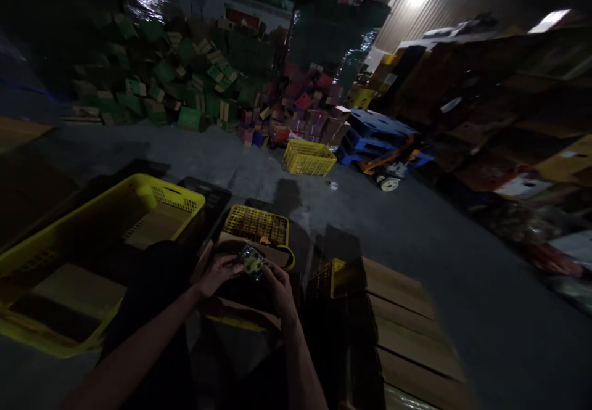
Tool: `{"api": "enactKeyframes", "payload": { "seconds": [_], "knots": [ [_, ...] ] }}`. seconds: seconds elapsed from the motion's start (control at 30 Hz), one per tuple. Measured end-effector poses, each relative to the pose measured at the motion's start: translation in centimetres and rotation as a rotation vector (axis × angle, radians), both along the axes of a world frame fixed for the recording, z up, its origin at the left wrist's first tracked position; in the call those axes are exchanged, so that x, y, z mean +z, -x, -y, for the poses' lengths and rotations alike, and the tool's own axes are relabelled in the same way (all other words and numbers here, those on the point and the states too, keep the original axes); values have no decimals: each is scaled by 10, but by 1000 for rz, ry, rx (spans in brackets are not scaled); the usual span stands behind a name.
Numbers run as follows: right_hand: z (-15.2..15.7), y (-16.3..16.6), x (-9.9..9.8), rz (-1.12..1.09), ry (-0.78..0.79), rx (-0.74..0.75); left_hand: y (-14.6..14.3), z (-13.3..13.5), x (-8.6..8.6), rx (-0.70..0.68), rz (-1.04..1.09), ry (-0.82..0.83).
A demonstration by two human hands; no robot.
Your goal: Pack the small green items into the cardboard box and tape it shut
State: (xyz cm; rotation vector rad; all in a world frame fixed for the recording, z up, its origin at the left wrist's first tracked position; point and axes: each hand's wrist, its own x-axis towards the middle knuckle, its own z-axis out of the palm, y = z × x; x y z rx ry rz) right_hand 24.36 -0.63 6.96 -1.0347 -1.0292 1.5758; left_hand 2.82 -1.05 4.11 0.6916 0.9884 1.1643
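The dim grey floor (374, 219) carried a heap of green boxes (189, 118) along its far edge, with pink boxes (305, 102) piled just right of them. Blue pallets (377, 124) and an orange pallet jack (393, 162) stood beside those. A yellow basket (309, 160) sat before the pink boxes, near a small white object (333, 185). A large yellow crate (185, 199) occupied the near left corner.

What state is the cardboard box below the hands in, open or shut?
Open: the cardboard box has flaps spread around a dark interior.
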Motion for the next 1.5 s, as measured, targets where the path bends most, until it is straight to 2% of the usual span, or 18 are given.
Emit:
{"api": "enactKeyframes", "payload": {
  "seconds": [0.1, 0.2, 0.37, 0.57, 0.73, 0.93, 1.23, 1.5],
  "knots": [
    [1, 0, 2, 18, -30, -1, -1, 1, -1, 40, 73, 68],
    [3, 0, 5, 25, -33, 5, -2, 3, -2, 18, 102, 95],
    [3, 2, 7, 30, 10, -5, -3, 3, 0, -44, 42, 42],
    [2, 3, 13, 49, 24, -28, 0, 3, 14, -93, -22, -51],
    [6, 4, 23, 55, 28, 19, 3, 7, 25, -159, -116, -78],
    [7, 2, 21, 76, 50, 49, 5, 11, 36, -203, -212, -129],
    [5, 0, 15, 118, 21, 17, 0, 6, 11, -121, -54, -29],
    [3, -1, 7, 108, 19, 13, 3, 2, 11, 11, -103, 13]
  ]
}}
